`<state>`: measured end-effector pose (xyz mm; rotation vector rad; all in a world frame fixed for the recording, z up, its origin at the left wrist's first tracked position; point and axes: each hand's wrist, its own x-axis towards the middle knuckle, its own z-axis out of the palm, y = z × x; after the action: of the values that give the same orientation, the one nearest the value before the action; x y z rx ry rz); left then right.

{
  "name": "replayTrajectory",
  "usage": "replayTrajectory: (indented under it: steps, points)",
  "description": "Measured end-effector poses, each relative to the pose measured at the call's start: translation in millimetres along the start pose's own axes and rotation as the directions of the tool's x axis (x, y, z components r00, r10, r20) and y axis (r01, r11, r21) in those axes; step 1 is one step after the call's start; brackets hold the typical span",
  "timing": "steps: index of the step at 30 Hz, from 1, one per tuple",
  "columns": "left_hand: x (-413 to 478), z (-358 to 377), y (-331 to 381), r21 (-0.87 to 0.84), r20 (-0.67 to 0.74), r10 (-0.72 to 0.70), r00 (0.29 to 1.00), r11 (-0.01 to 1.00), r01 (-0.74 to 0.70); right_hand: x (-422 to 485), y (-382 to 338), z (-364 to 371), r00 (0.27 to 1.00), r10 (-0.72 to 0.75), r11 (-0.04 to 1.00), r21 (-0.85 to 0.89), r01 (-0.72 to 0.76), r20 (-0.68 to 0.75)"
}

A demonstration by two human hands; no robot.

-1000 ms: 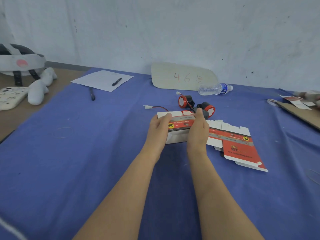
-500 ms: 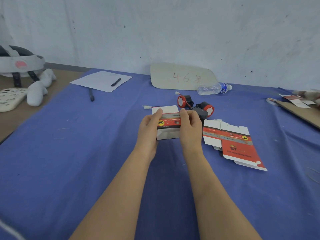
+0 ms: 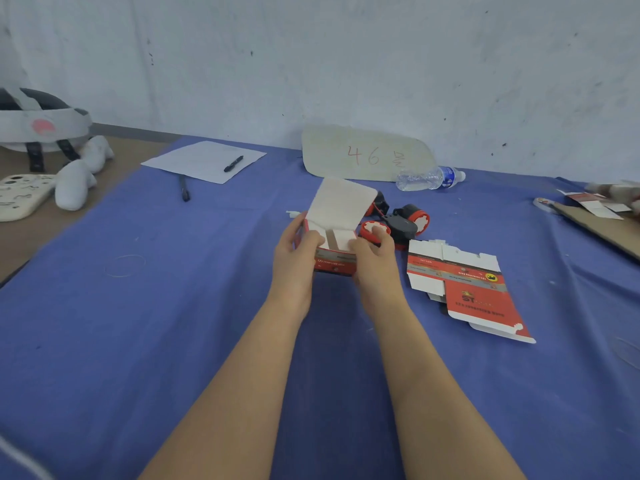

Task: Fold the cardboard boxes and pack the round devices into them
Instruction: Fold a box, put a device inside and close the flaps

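Partly Folded, a Red Carton Sat Between Two Hands

Nearest, over the blue cloth [image 3: 173, 306], the left hand [image 3: 298, 258] and the right hand [image 3: 375, 265] each gripped one side of a red carton [image 3: 334, 264]. Their fingers curled round its walls, and the thumbs pressed on the white inner flaps. The carton was held just above the cloth, near the middle of the table. Its lid flap [image 3: 341, 206] stood open, tilted up and away from the person. Just to the right, a second carton [image 3: 464, 282] lay flat and unfolded on the cloth. Directly behind the right hand sat the round devices [image 3: 412, 220], red and black, clustered together, one partly hidden by the raised lid. Farther back, a water bottle [image 3: 429, 177] lay on its side beside a cardboard sign [image 3: 363, 154] marked "46" by the wall. To the left of these, a sheet of paper [image 3: 201, 161] had a pen [image 3: 233, 163] resting on it.
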<state>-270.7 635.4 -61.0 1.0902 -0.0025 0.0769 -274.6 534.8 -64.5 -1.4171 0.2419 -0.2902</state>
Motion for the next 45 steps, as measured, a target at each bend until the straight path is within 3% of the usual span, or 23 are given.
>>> replayTrajectory:
  steps: [6,8,11,13,15,17,21,24,27,31,33,36,38,40,42,45]
  points:
    - [1.2,-1.0,0.0,-0.09,0.033,0.026,0.999,0.996,-0.023,-4.0,-0.8,2.6,0.992,0.026,0.998,0.056,-0.033,0.122]
    - [1.5,1.2,-0.3,-0.035,0.062,0.032,0.998,0.999,-0.03,-4.8,-2.0,5.3,0.986,0.076,0.992,0.091,-0.09,0.145]
    - [-1.5,5.6,-1.6,0.091,-0.027,0.025,0.999,0.996,-0.022,-8.9,-2.8,9.5,0.98,0.108,0.99,-0.103,-0.092,0.164]
    - [-0.7,3.4,-1.9,0.089,-0.072,0.026,0.997,0.996,-0.02,-8.0,-3.9,9.4,0.992,0.021,0.985,-0.171,0.0,0.121]
    - [0.8,-0.1,0.8,0.09,-0.11,0.026,0.994,0.996,-0.016,-6.0,-9.3,5.7,0.994,-0.037,0.998,0.052,0.031,0.106]
    - [3.5,-3.1,1.7,0.116,-0.148,0.009,0.989,0.993,0.008,-2.9,-17.7,0.5,0.994,-0.008,0.947,0.319,-0.029,0.113]
    - [2.6,-3.0,2.1,0.149,-0.165,-0.059,0.984,0.985,0.084,-4.4,-18.7,-7.9,0.988,0.131,0.931,0.333,-0.151,0.082]
    - [1.6,-5.6,4.7,0.149,-0.179,-0.07,0.981,0.984,0.097,-7.6,-20.4,-11.0,0.952,0.193,0.891,0.365,-0.271,0.236]
    - [1.4,-8.7,7.4,0.101,-0.143,-0.085,0.986,0.99,0.1,-7.6,-22.0,-13.7,0.926,0.135,0.921,0.301,-0.249,0.352]
    - [0.8,-8.6,6.3,0.113,-0.097,-0.069,0.993,0.99,0.08,-8.1,-19.7,-15.6,0.917,0.07,0.961,0.221,-0.168,0.392]
    - [-0.1,-7.0,6.0,0.138,-0.083,-0.066,0.994,0.988,0.077,-9.4,-19.0,-14.0,0.947,0.042,0.99,0.115,-0.082,0.319]
    - [-3.0,-5.3,8.3,0.082,-0.008,-0.132,0.991,0.988,0.132,-6.8,-14.2,-11.0,0.996,-0.042,0.968,-0.244,0.059,0.074]
    - [-4.0,-4.8,8.2,0.023,0.09,-0.2,0.976,0.98,0.199,-4.2,-14.2,-9.3,0.999,0.023,0.948,-0.316,-0.029,-0.023]
    - [-5.6,-3.9,8.0,-0.072,0.219,-0.224,0.95,0.967,0.245,-2.2,-16.3,-7.1,0.974,0.218,0.929,-0.293,-0.225,-0.055]
    - [-5.6,-5.1,9.5,-0.153,0.293,-0.225,0.929,0.948,0.278,-0.8,-14.8,-3.9,0.933,0.361,0.882,-0.325,-0.34,0.004]
    - [-3.2,-7.8,8.9,-0.154,0.292,-0.242,0.925,0.943,0.295,-2.3,-13.8,0.5,0.906,0.412,0.871,-0.335,-0.361,0.096]
